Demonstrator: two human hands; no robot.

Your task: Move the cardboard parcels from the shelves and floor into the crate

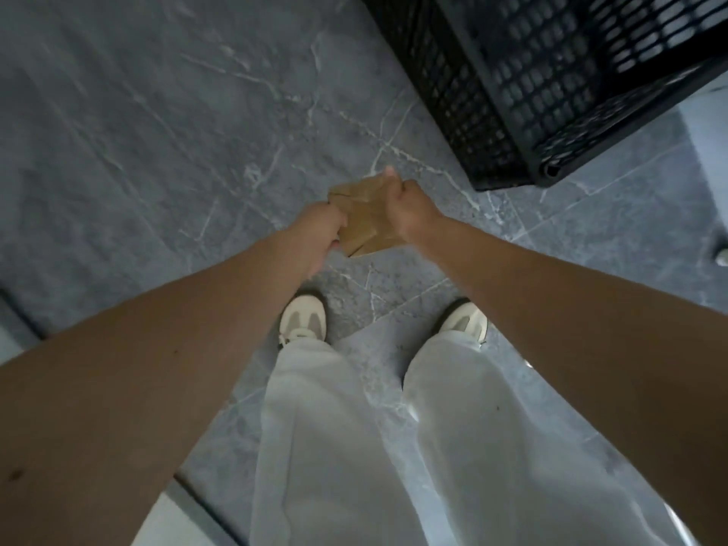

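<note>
Two bare hands hold a small, flat brown cardboard parcel (364, 218) between them at the centre of the view, above a grey marbled floor (157, 132). The left hand (321, 230) grips its near-left edge with curled fingers. The right hand (409, 210) pinches the far-right edge, thumb up. Blur makes it hard to tell whether this is one parcel or two thin ones pressed together.

A black lattice plastic crate (453, 92) stands on the floor ahead and to the right, near the hands but not touching them. Below, pale trousers (315, 427) and light trainers (303, 321) show the person standing, looking straight down.

The step in hand appears to be carrying the parcel to the crate. To do it well, both hands should hold on until the parcel is over the crate's open top. It should swing forward and to the right, clear of the near rim. It is better lowered flat inside than dropped, since a loose stack could fan apart.
</note>
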